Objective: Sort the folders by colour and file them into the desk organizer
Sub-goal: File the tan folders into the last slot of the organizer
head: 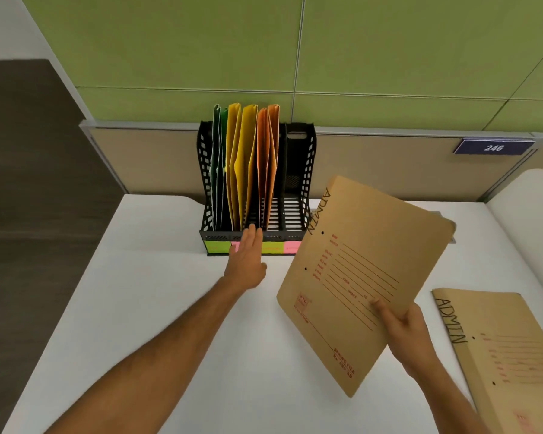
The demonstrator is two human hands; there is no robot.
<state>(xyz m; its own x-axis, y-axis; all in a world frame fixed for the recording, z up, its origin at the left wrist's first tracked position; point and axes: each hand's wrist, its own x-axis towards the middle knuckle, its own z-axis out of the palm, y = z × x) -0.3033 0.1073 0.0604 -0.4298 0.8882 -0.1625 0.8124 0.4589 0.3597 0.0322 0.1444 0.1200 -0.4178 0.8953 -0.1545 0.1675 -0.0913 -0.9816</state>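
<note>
Head view: right hand [405,327] pinches a brown ADMIN folder [361,277] aloft near the black desk organizer [308,170] at the tabletop's far edge; left hand [246,261], fingers straight, touches the organizer's front.

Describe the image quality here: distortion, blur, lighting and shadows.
Head view: wide-angle lens bows the partition and desk edges; lighting soft and even, with no glare and only faint shadows; the left hand and held brown folder look slightly smeared; the organizer is fairly crisp; the second brown folder softens toward the corner.
</note>
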